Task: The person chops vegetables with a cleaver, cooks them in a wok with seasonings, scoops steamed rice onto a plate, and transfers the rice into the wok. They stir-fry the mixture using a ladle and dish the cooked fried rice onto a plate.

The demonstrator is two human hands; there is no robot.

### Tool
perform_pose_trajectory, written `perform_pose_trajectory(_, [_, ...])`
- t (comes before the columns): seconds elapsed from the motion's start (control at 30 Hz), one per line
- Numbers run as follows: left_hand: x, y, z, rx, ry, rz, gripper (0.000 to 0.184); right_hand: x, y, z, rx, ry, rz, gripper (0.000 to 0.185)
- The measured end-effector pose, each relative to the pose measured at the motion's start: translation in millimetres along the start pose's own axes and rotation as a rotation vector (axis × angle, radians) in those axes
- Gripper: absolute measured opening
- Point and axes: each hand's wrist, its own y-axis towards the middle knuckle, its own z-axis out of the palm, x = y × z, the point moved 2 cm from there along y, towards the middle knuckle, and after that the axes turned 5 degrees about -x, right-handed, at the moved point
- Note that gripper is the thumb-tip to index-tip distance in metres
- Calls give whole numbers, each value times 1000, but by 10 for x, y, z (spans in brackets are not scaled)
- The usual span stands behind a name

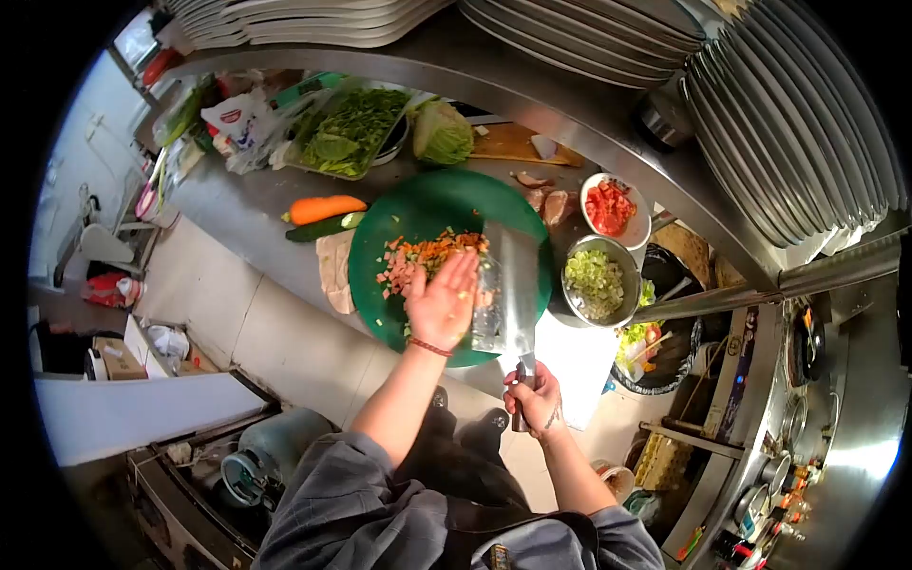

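My right hand (538, 399) is wrapped around the dark handle of a cleaver (514, 275). Its broad blade lies over the right part of a round green cutting board (465, 193). My left hand (443, 302) is above the board, palm up with fingers stretched out, and small food bits cling to the palm. Its fingertips are near the blade's left edge. Beyond that hand lies a pile of diced orange, pink and green food (418, 255), partly hidden by the fingers. Whether the blade touches the board I cannot tell.
A carrot (326, 209) and a cucumber (323, 228) lie left of the board. Behind are leafy greens (351, 128) and a cabbage (443, 133). At right stand bowls of chopped tomato (610, 208) and chopped green vegetable (595, 283). Plate stacks (788, 123) fill the shelf above.
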Motion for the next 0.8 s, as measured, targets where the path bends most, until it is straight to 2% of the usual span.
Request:
perform_pose_trajectory(0.03, [-82,-13,98,46,25,26,63,-28,-14,-38,-12,5,3,23])
perform_pose_trajectory(0.1, [-286,44,78,69,300,68,60,-98,-11,-179,-220,-128,-146,21])
perform_pose_trajectory(0.13, [-412,83,70,140,478,102,55,-134,33,-262,-244,-202,-216,19])
perform_pose_trajectory(0.17, [-614,141,-4,142,870,304,46,-283,137,-420,-284,-313,-279,19])
perform_pose_trajectory(0.2, [-844,197,-97,142,1261,508,38,-311,166,-440,-327,-307,-249,20])
perform_pose_trajectory(0.23, [-1090,243,-171,119,1707,707,37,-335,199,-453,-368,-302,-219,21])
perform_pose_trajectory(0.27, [-1321,330,-386,23,1966,845,38,-356,234,-461,-372,-303,-214,21])
perform_pose_trajectory(0.3, [-1403,371,-391,-84,2223,985,39,-379,279,-467,-393,-348,-219,21])
perform_pose_trajectory(0.33, [-1408,434,-429,-79,2229,973,39,-427,313,-450,-417,-388,-221,21])
perform_pose_trajectory(0.4, [-1232,526,-419,191,2545,1093,41,-484,403,-415,-429,-369,-235,21])
perform_pose_trajectory(0.43, [-1149,610,-419,199,2549,1077,41,-470,441,-409,-431,-371,-240,21])
perform_pose_trajectory(0.57, [-742,1113,-342,665,2082,562,43,-320,619,-418,-319,-332,-207,23])
perform_pose_trajectory(0.6, [-658,1101,-298,671,2076,562,43,-289,658,-419,-277,-348,-205,23])
perform_pose_trajectory(0.67, [-495,1034,-231,938,2086,300,44,-279,675,-390,-252,-336,-195,23])
perform_pose_trajectory(0.73, [-539,777,-92,981,2080,372,44,-329,612,-335,-223,-346,-160,22])
perform_pose_trajectory(0.77, [-588,617,-16,1022,2077,454,44,-370,554,-287,-221,-409,-150,19])
perform_pose_trajectory(0.8, [-711,482,36,976,2050,615,45,-480,532,-267,-224,-402,-175,19])
